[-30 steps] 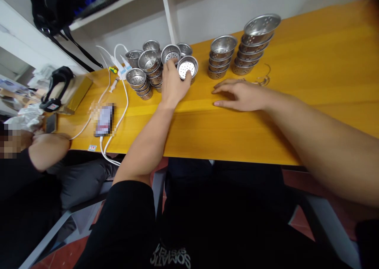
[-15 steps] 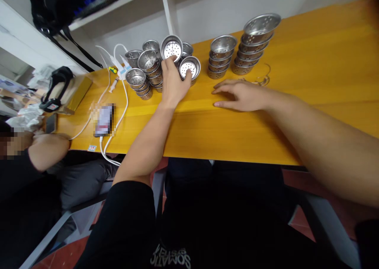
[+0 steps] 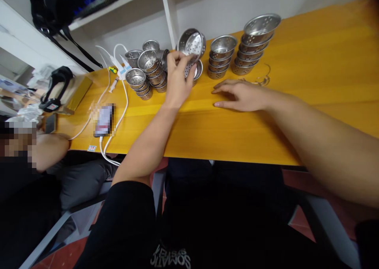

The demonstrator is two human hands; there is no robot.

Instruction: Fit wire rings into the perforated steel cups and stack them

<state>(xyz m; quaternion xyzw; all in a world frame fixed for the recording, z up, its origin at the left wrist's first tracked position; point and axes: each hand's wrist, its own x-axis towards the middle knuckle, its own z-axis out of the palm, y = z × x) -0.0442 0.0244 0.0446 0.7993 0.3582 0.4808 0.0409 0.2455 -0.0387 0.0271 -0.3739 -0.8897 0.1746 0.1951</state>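
My left hand [image 3: 179, 73] grips a perforated metal cup [image 3: 192, 44] by its side, tilted with its mouth partly toward me. Below it, another perforated cup [image 3: 199, 71] stands on the table, half hidden by my fingers. Left of that hand are several stacked cups [image 3: 149, 62], a shorter stack [image 3: 136, 79] and one cup lying tipped [image 3: 162, 59]. My right hand [image 3: 237, 94] rests on the table with its fingers stretched out, holding nothing. Just beyond it rise a stack of perforated cups [image 3: 222, 50] and a taller one [image 3: 257, 38].
A thin wire loop [image 3: 263, 79] lies behind my right wrist. On the left are a phone [image 3: 104, 120] with white cables [image 3: 126, 99], a syringe [image 3: 113, 85], a power strip [image 3: 123, 69] and a cardboard box [image 3: 78, 93]. A co-worker's arm [image 3: 50, 150] leans at the table's left end.
My left hand has shifted right, lifting and tilting the cup it holds above the standing cup. A cup lying tipped now shows to its left. My right hand has not moved.
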